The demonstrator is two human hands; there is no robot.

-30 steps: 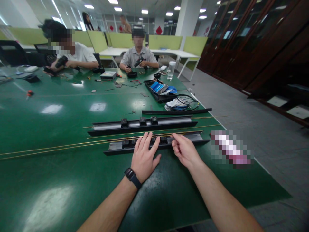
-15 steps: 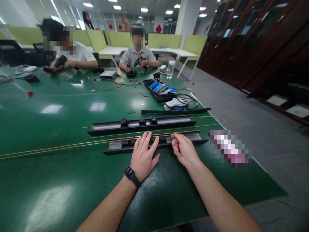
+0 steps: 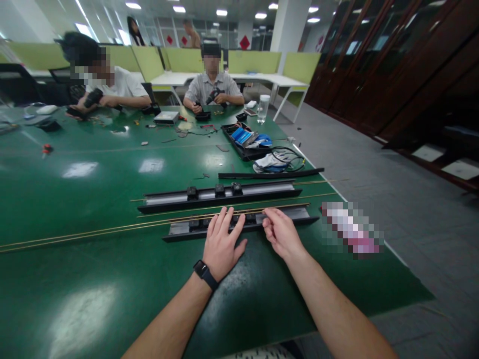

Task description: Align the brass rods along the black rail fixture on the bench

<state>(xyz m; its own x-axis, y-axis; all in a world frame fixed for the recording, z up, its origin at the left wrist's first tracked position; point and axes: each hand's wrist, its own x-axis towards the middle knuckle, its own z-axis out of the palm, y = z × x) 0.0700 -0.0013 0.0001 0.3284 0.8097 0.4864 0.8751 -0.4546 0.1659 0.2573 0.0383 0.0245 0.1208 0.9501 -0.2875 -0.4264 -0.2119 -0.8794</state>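
Note:
My left hand (image 3: 224, 242), a watch on its wrist, lies flat with fingers spread across the nearer black channel (image 3: 187, 237) and the thin brass rods (image 3: 112, 228) over it. My right hand (image 3: 282, 232) is closed in a pinch on a brass rod above the same channel, further right. Small dark blocks (image 3: 250, 219) sit inside this channel, partly hidden by my left fingers. Behind it, a second black channel (image 3: 172, 204) with a pale inner strip holds three dark blocks (image 3: 219, 190). Another brass rod (image 3: 318, 196) runs between the two channels.
A black strip (image 3: 269, 174) lies behind the channels. Further back are gloves (image 3: 273, 162), a black tray (image 3: 247, 153) and a clear cup (image 3: 263, 109). A blurred pink-and-white object (image 3: 352, 227) is near the right table edge. Two people sit across the green table (image 3: 93, 289) with power drills.
Both hands keep nearly the same pose and place. The right hand's fingers shift slightly at the rod, and the whole view moves a little.

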